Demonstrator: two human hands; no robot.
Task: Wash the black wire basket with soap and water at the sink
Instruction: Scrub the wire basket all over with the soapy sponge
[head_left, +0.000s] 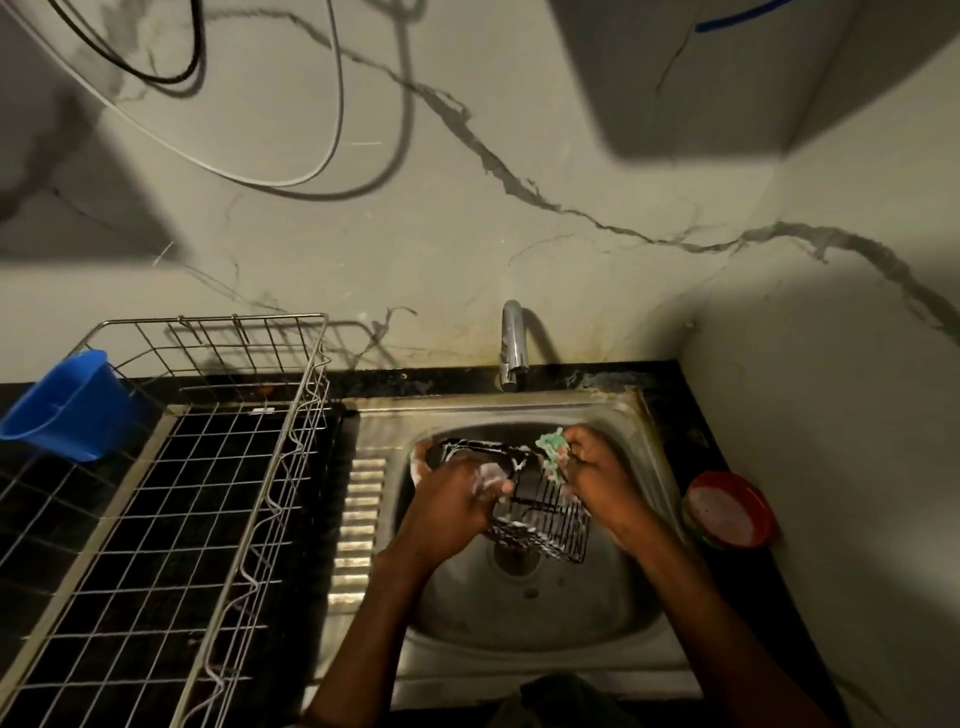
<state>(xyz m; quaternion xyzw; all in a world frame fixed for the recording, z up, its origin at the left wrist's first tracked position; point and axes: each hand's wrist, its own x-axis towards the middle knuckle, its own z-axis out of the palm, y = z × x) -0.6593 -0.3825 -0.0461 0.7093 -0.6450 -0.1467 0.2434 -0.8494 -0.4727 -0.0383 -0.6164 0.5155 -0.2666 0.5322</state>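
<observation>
Black wire basket (540, 512), near end behind soapy gripping hands, right hand (597, 473) pinching scrubber (553, 449).

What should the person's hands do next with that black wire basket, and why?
Probably keep scrubbing: the right hand presses a green scrubber on the black wire basket, held by the sudsy left hand over the steel sink; the chrome tap shows no water running.

Left hand (457, 493) and right hand (597, 467), both clenched
</observation>
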